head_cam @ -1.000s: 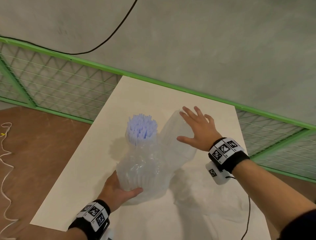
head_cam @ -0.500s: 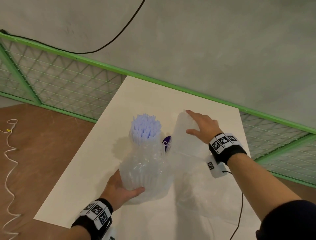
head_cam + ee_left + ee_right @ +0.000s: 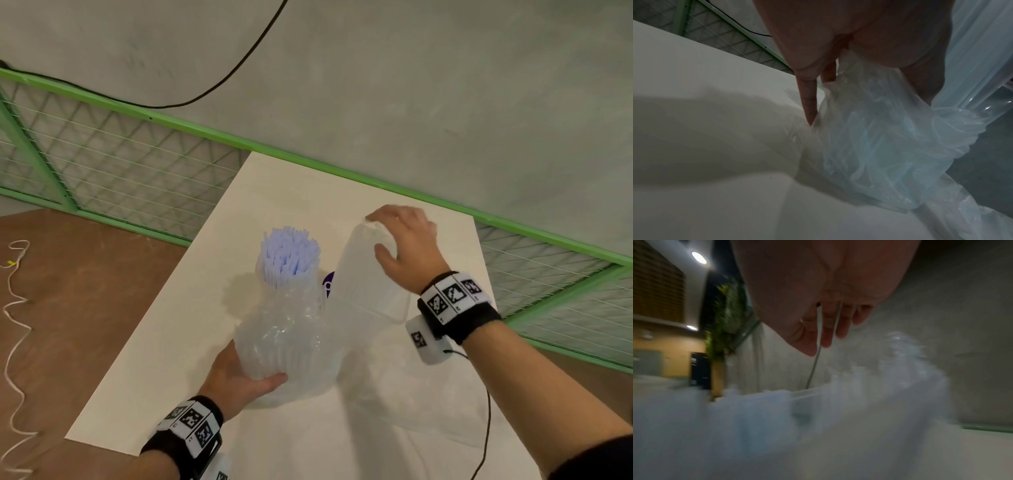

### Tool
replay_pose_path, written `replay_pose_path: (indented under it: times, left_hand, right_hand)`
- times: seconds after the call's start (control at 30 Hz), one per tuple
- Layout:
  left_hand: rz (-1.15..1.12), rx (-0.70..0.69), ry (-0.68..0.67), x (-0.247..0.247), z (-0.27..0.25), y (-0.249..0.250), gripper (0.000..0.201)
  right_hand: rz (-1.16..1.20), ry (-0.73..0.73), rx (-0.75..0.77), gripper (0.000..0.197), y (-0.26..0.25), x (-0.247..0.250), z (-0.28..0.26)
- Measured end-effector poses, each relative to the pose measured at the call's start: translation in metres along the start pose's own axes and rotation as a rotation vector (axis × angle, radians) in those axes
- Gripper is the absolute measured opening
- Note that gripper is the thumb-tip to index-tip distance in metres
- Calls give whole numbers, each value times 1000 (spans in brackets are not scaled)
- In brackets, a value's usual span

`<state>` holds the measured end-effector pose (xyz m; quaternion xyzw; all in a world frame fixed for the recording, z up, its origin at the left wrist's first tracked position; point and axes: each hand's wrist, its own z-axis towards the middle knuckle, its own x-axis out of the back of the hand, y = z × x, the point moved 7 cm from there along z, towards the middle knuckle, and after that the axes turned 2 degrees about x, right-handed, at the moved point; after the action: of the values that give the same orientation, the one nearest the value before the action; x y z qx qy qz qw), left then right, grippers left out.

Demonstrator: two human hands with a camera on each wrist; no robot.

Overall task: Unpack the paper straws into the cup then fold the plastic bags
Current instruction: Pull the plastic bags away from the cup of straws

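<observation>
Paper straws [image 3: 289, 251] stand upright in a tight lilac-white bundle on the white bench [image 3: 144, 359], their lower part wrapped in a crumpled clear plastic bag [image 3: 284, 342] that bunches around them down to the bench top. Nearest the person, the left hand [image 3: 236, 377] grips the foot of this wrapped bundle, thumb curled across the front of the plastic and the fingers out of sight behind it; in the left wrist view the fingers [image 3: 808, 97] press into the crinkled plastic bag [image 3: 879, 138] just where it meets the bench [image 3: 715, 162]. Both wrists wear black bands with printed square markers.

Just to the right of the straws, touching the crumpled wrap, a second plastic bag [image 3: 368, 284] is held up as a smoother, taller sheet, with its lower part trailing over the bench toward the near right corner. The right hand [image 3: 406, 245] pinches its top edge, fingers curled over the far side and thumb on the near face. The right wrist view is badly blurred: the right hand's fingers [image 3: 828, 331] point down with a thin edge of film between them, above pale plastic.

Between the two bags a small dark purple object [image 3: 328, 284] peeks out; what it is cannot be told. Beyond the bench runs a green-framed wire mesh fence [image 3: 120, 164], then a grey wall with a black cable [image 3: 219, 82] hanging across it.
</observation>
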<state>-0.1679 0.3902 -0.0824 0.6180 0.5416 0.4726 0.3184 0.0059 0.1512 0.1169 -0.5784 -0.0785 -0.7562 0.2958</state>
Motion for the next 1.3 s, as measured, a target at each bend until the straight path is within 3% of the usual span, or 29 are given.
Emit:
replay_pose_path:
  times: [0.1,0.23,0.37,0.57,0.83,0.93,1.13,1.3]
  left_hand:
    - [-29,5,5,1,-4,2,77]
    - [-50,1,-12,-1,-9,5,72]
    - [-48,9,-27,0,-13,5,73]
    - [-19,1,-55,3,-15,3,76]
    - [-86,55,-56,5,-20,6,71]
    - [-85,63,-59,4,-21,7,71]
    - [-49,40,-44,5,-20,11,68]
    - [-14,40,-53,5,-18,11,69]
  right_hand:
    - [61,-115,195,47,-51,-11,-20]
    - [-103,-345,255,72,-89,-41,-42]
    - [-180,-353,318,69,-100,-53,-50]
    - [86,-333,369,55,-114,-52,-66]
    - [377,-370,178,45,-110,-62,-76]
    - [479,-291,128,32,-108,-61,-80]
    - [626,-86,36,27,-104,-63,-85]
    - [761,-55,-58,31,-101,-68,-90]
